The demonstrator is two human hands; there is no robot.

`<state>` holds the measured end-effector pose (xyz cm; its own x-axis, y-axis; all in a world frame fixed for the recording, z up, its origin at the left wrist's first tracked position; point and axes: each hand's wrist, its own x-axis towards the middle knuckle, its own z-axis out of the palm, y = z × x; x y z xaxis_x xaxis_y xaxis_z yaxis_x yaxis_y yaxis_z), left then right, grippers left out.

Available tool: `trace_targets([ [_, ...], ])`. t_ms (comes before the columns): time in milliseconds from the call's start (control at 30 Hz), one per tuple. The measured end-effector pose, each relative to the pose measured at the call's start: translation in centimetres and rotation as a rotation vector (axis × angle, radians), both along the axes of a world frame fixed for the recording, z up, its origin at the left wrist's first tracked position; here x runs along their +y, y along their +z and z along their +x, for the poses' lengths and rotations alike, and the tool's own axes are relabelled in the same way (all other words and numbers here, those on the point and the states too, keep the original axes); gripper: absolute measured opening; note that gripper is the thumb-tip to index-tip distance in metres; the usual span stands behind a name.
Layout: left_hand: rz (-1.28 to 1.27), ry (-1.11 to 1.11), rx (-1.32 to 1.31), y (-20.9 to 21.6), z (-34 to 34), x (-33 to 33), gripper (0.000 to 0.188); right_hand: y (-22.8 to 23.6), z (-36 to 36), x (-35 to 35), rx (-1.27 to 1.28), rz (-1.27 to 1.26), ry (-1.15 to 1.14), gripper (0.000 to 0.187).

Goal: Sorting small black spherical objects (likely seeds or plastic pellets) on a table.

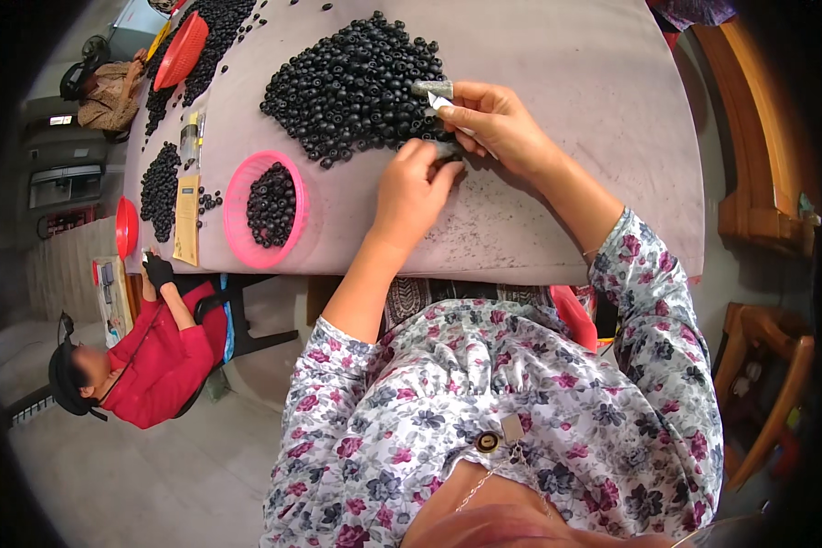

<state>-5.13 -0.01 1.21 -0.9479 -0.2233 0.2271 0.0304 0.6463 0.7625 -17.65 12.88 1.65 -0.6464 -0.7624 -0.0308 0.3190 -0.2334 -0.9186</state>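
Observation:
A large pile of black beads, many with a pale hole, lies on the cloth-covered table in front of me. At its near right edge, my left hand has its fingers drawn together; a grey cover shows at a fingertip, and what they pinch is hidden. Just beyond it, my right hand is closed in a pinch around a small white pointed piece. Its index fingertip wears a grey cover. The hands are close together, beside the beads.
Left of the pile stands a pink basket with black beads inside. Farther left are a smaller bead heap, a tan packet and red baskets. A person in red sits at the left; another person is beyond.

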Motion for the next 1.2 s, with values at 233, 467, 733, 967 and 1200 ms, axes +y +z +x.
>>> trace_targets([
  [233,1.350,0.065,-0.089,0.2,2.5,-3.5,0.015,1.1,1.0,0.6,0.046,-0.054,0.349,0.037],
  [467,1.446,-0.115,-0.096,-0.3,3.7,-4.1,0.025,1.4,2.0,0.6,0.003,-0.002,0.521,0.033],
  [733,1.382,-0.137,-0.100,-0.7,3.7,-3.9,0.025,1.9,2.4,0.7,0.013,-0.008,0.506,0.030],
  [967,1.407,-0.124,-0.109,-0.5,3.7,-3.8,0.023,1.6,2.2,0.7,0.024,-0.003,0.507,0.034],
  [1200,1.436,-0.127,-0.106,-0.7,3.7,-4.0,0.021,1.6,2.3,0.5,0.071,0.026,0.477,0.041],
])
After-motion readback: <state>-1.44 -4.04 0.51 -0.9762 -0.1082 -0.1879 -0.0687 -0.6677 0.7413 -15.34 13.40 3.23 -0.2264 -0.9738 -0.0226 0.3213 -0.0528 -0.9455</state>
